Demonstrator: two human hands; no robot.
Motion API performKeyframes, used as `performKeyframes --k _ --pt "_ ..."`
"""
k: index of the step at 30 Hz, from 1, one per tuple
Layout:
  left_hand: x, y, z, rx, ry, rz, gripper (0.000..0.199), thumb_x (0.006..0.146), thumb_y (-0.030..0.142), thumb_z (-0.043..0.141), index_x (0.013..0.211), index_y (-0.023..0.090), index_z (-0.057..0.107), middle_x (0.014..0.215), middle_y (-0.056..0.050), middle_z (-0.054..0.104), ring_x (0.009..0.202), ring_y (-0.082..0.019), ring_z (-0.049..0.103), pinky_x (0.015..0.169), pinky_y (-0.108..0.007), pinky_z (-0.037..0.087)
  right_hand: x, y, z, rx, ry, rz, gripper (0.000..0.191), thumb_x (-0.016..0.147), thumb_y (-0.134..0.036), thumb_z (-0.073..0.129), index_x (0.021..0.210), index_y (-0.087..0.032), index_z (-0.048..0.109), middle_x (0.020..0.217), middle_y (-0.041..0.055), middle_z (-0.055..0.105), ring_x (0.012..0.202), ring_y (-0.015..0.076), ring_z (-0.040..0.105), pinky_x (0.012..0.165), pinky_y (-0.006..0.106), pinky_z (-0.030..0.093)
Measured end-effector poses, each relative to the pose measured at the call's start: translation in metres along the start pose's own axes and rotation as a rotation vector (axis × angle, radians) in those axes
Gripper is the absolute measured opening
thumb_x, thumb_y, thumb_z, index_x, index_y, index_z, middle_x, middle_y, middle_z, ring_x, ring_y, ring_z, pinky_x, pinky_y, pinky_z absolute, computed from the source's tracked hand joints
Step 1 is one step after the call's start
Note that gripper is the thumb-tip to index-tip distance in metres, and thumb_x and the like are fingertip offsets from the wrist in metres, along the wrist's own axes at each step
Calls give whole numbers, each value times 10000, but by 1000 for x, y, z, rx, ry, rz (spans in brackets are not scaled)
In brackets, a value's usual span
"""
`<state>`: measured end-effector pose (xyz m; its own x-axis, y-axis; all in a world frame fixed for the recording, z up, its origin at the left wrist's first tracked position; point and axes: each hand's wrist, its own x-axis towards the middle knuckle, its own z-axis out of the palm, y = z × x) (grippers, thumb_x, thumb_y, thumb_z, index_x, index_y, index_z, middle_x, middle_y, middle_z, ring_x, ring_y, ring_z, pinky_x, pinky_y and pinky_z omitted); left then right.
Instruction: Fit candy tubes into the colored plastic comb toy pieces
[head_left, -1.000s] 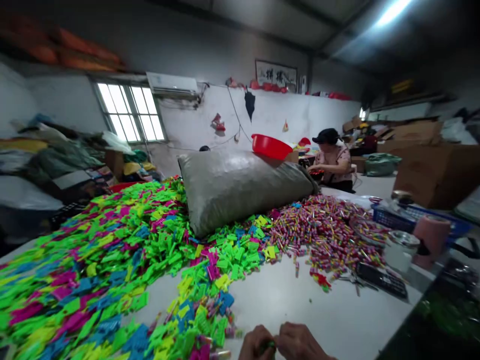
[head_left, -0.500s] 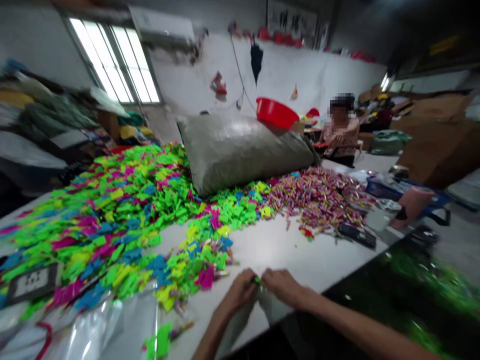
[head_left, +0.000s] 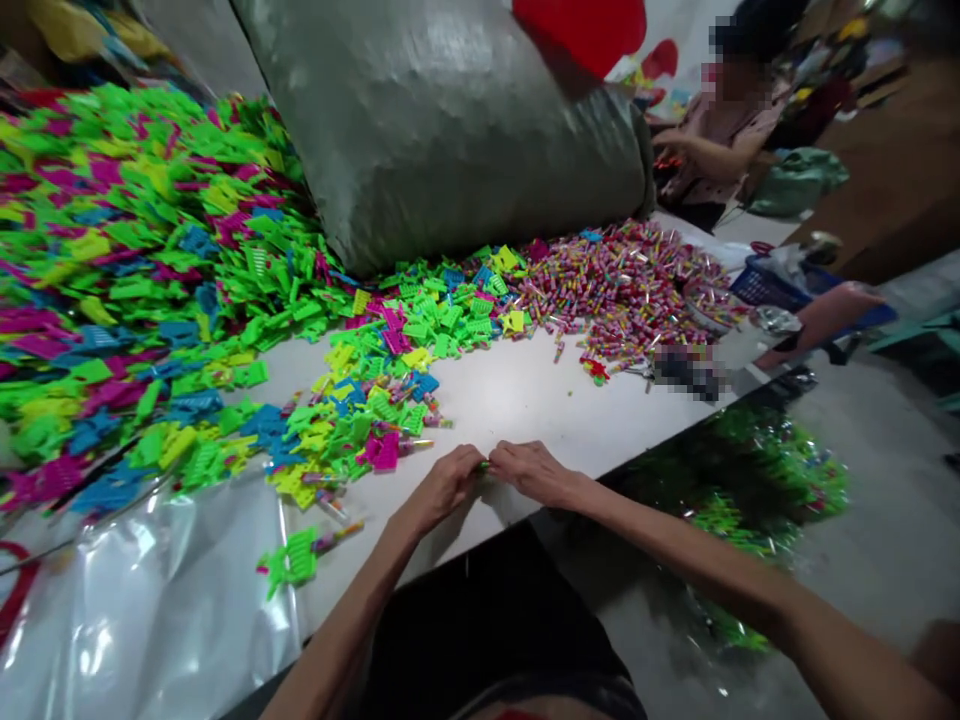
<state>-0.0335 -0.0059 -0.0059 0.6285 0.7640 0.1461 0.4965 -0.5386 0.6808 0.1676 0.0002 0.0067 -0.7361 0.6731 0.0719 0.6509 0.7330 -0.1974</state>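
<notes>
My left hand [head_left: 451, 480] and my right hand [head_left: 531, 470] meet just above the white table's front edge, fingertips pinched together. Between them shows a bit of a small green plastic piece [head_left: 485, 466]; the fingers cover most of it. Left of my hands lie loose green, yellow, blue and pink plastic pieces [head_left: 386, 452], some with small striped tubes beside or in them; I cannot tell which. A green piece [head_left: 301, 556] with a tube [head_left: 337, 537] lies nearer the front edge. Farther off is a heap of small multicoloured tubes [head_left: 630, 285].
A large heap of plastic pieces [head_left: 150, 260] covers the left. Behind stands a big grey sack [head_left: 465, 150] under a red basin [head_left: 592, 30]. Clear plastic bags [head_left: 180, 590] lie front left. A blue basket [head_left: 772, 285] is at right; a person [head_left: 720, 150] sits beyond.
The view has tilted down and come closer, so the table fills more of it. Both hands remain together, pinching the green piece at the table's edge.
</notes>
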Motion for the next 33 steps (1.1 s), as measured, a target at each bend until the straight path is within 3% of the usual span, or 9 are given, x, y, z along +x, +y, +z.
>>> performKeyframes --k 9,14,18,23,27,30,33 --pt "-13 10 -5 35 -35 -50 251 866 148 361 961 156 593 931 -82 591 890 -178 529 784 -293 414 1 -10 9 48 -107 -9 276 976 -310 341 979 -128 548 905 75 600 720 138 553 595 240 333" --pt "-14 14 -11 -225 17 -193 190 819 226 476 873 151 642 813 -50 628 774 -163 557 721 -274 425 4 -14 1 210 -94 52 260 951 -345 407 1025 -155 568 940 60 595 793 146 562 651 242 365" --pt "-17 14 -37 -441 143 -430 312 770 341 579 1022 162 622 859 -35 652 725 -154 570 629 -247 428 16 0 -13 457 -66 70 452 876 -480 505 1234 -205 501 1002 39 583 796 132 556 688 241 398" --pt "-26 17 -79 -363 227 -512 282 754 380 608 935 176 676 813 -22 662 671 -137 551 588 -230 406 41 23 -24 606 -84 118 563 866 -517 494 1329 -201 440 1063 60 567 766 118 550 688 242 423" --pt "-21 21 -92 -333 294 -548 303 767 409 588 940 181 688 772 -17 668 629 -129 529 553 -227 381 67 14 -36 514 -73 -19 523 871 -552 458 1250 -196 509 1019 60 582 851 150 566 736 258 421" --pt "-13 21 -84 -396 376 -574 294 736 402 624 902 172 697 755 -22 672 661 -139 545 588 -237 403 76 -6 -38 272 3 -126 611 831 -642 428 1196 -160 517 1028 97 579 980 226 534 849 355 388" --pt "-8 17 -68 -475 501 -605 267 703 382 651 843 161 704 765 -30 678 701 -149 567 636 -251 431 72 -20 -32 130 37 -86 690 790 -720 373 1096 -119 517 1029 133 561 981 263 519 864 422 368"
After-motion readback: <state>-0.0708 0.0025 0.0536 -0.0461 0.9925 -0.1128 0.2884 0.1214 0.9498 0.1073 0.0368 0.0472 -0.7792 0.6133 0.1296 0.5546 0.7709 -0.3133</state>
